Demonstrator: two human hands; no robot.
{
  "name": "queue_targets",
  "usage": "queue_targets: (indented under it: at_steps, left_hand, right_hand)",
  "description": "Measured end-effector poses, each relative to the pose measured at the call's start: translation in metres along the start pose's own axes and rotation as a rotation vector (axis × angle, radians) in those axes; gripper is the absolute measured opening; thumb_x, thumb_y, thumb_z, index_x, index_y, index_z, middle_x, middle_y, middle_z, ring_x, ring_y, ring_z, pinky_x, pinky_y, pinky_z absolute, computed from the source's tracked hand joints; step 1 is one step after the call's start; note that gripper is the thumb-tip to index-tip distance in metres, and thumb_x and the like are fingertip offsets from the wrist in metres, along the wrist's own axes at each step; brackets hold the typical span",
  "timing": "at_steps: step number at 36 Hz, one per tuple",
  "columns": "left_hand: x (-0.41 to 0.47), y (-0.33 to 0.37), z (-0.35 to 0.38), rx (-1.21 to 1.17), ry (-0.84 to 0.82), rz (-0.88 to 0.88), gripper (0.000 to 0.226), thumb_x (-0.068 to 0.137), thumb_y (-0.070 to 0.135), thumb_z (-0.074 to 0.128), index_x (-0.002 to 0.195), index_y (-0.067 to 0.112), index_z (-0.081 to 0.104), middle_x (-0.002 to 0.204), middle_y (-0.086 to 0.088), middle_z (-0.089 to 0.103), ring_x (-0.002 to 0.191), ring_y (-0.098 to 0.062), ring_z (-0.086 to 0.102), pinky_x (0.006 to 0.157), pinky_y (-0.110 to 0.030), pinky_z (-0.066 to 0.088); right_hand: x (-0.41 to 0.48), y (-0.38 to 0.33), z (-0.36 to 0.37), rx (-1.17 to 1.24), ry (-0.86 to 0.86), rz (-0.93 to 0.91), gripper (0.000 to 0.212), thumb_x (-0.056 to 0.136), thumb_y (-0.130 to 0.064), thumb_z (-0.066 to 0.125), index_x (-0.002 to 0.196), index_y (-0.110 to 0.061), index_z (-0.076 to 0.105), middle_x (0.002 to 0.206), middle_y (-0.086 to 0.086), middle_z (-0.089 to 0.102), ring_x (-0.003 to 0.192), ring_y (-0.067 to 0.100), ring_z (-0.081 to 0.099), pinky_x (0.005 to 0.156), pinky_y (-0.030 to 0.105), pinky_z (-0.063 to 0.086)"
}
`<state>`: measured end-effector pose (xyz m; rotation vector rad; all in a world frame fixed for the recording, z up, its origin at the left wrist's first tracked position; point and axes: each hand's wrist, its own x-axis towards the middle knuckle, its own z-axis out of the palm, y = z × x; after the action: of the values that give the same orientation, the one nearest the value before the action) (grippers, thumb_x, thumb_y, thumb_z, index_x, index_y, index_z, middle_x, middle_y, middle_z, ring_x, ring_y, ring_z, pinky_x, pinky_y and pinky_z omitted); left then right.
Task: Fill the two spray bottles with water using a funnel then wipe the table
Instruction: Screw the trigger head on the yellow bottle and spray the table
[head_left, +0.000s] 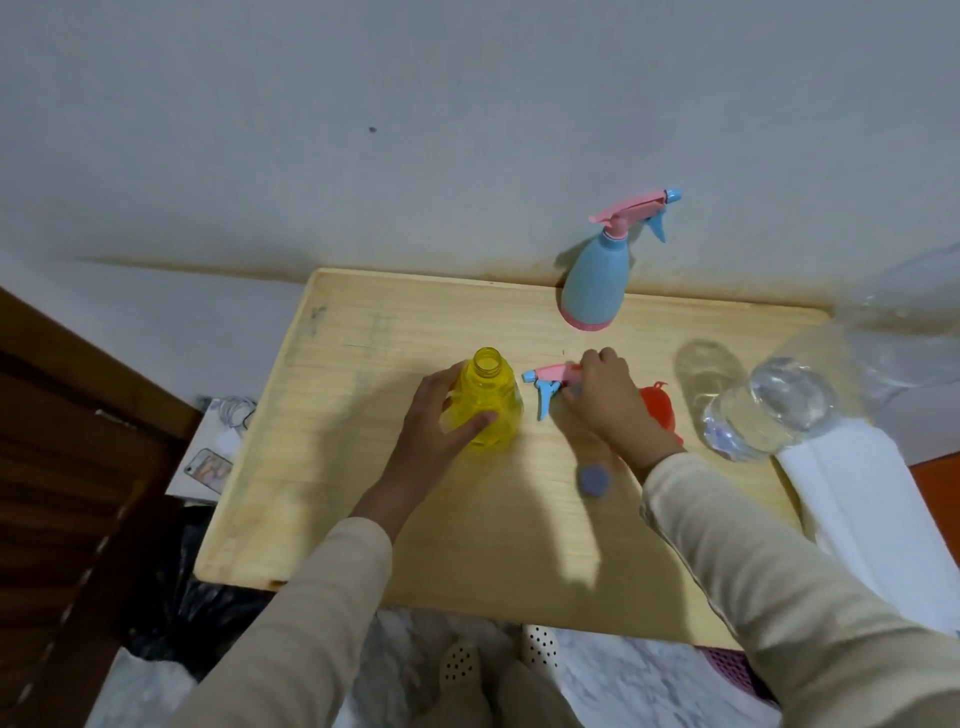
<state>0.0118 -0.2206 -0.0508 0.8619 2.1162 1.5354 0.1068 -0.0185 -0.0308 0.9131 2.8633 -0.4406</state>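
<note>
The left hand (441, 421) has its grip closed round the left side of the yellow translucent plastic bottle (488, 400). The bottle stands upright on the pale wooden surface (337, 493), and its threaded neck is uncapped. The right hand (608, 400) has its grip pinched on the pink rear end of the pink-and-blue trigger sprayer head (550, 382). The head's blue nozzle points left toward the yellow bottle, just beside it, and its blue trigger hangs down toward the wood — whether it touches cannot be told.

Just behind the right hand lies a red plastic funnel (662, 410), mostly hidden by the palm and wrist. A small round blue cap (594, 479), blurred, lies on the surface near the right wrist.

Further right stands a clear plastic water bottle (763, 410), seen from above. A folded white cloth (872, 519) lies against its near side, along the right edge of the surface.

At the far edge, close to the wall, a light-blue spray bottle with a pink base (595, 280) stands upright — its own pink-and-blue sprayer is fitted, well apart from both hands.
</note>
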Motion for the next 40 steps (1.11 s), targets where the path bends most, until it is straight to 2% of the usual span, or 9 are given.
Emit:
queue_targets:
  at_steps: [5,9,16,20,24,28,31,33,40]
  left_hand:
    - [0.002,-0.002,-0.001,0.008,-0.003,0.012,0.068,0.071,0.054,0.065,0.131,0.030,0.045,0.126,0.003,0.048,0.118,-0.011,0.050,0.100,-0.025,0.043]
    - [0.002,-0.002,-0.001,-0.002,-0.007,0.010,0.067,0.071,0.054,0.066,0.130,0.032,0.045,0.125,0.005,0.048,0.118,-0.009,0.050,0.099,-0.025,0.043]
    - [0.002,0.000,-0.001,-0.005,-0.021,-0.002,0.073,0.070,0.052,0.067,0.133,0.021,0.046,0.126,0.001,0.049,0.119,-0.010,0.049,0.100,-0.022,0.042]
    - [0.002,0.002,0.000,0.010,-0.019,0.008,0.077,0.070,0.050,0.068,0.135,0.016,0.046,0.126,-0.002,0.048,0.117,-0.013,0.049,0.098,-0.021,0.041]
    - [0.003,0.004,-0.002,0.049,-0.033,0.000,0.082,0.064,0.057,0.063,0.134,0.018,0.047,0.120,0.002,0.048,0.111,-0.009,0.050,0.096,-0.022,0.039]
    - [0.004,0.007,-0.002,0.027,-0.042,-0.017,0.070,0.067,0.039,0.070,0.131,0.022,0.048,0.117,0.005,0.048,0.101,0.008,0.051,0.091,-0.008,0.037]
    - [0.004,0.007,-0.002,-0.001,-0.052,-0.040,0.069,0.068,0.035,0.069,0.133,0.020,0.048,0.119,0.004,0.049,0.110,-0.005,0.051,0.101,-0.024,0.039]
    - [0.003,0.006,-0.003,-0.020,-0.072,-0.043,0.067,0.070,0.035,0.070,0.132,0.023,0.048,0.119,0.008,0.049,0.114,-0.007,0.051,0.103,-0.029,0.040]
    - [0.003,0.004,-0.005,-0.037,-0.080,-0.031,0.067,0.067,0.049,0.069,0.128,0.032,0.048,0.121,0.005,0.049,0.118,-0.009,0.052,0.105,-0.039,0.041]
  right_hand:
    - [0.008,0.002,0.018,-0.051,-0.050,0.057,0.022,0.087,-0.023,0.045,0.090,-0.003,0.055,0.088,0.012,0.049,0.078,0.023,0.034,0.066,0.031,0.026]
    - [0.003,-0.002,0.013,0.130,-0.053,0.116,0.012,0.081,-0.014,0.050,0.072,-0.006,0.050,0.083,0.017,0.060,0.075,0.031,0.051,0.062,0.032,0.036]
    - [-0.009,-0.003,-0.010,0.518,0.182,0.211,0.022,0.086,-0.020,0.063,0.074,-0.004,0.055,0.062,0.004,0.049,0.066,0.023,0.045,0.051,0.026,0.026]
    - [-0.015,-0.012,-0.042,0.803,0.311,0.240,0.017,0.083,-0.017,0.067,0.089,-0.001,0.063,0.075,0.005,0.058,0.071,0.017,0.049,0.054,0.014,0.034]
    - [-0.023,-0.031,-0.080,1.053,0.403,0.160,0.008,0.083,-0.012,0.066,0.090,-0.010,0.062,0.080,0.004,0.056,0.074,0.014,0.050,0.064,0.018,0.038]
    - [-0.032,-0.056,-0.116,1.300,0.480,0.036,0.010,0.084,-0.006,0.064,0.091,-0.010,0.058,0.071,0.001,0.050,0.061,0.004,0.047,0.060,0.012,0.039]
    - [-0.037,-0.071,-0.131,1.334,0.551,-0.036,0.033,0.076,-0.022,0.071,0.103,-0.007,0.060,0.087,0.002,0.058,0.081,0.014,0.053,0.079,0.023,0.045]
    - [-0.039,-0.078,-0.138,1.345,0.590,-0.085,0.026,0.080,-0.016,0.072,0.102,-0.010,0.059,0.087,-0.004,0.057,0.082,0.011,0.051,0.083,0.027,0.044]
    - [-0.048,-0.103,-0.153,1.251,0.654,-0.260,0.021,0.082,-0.003,0.069,0.099,-0.005,0.056,0.096,0.005,0.060,0.095,0.017,0.058,0.077,0.011,0.045]
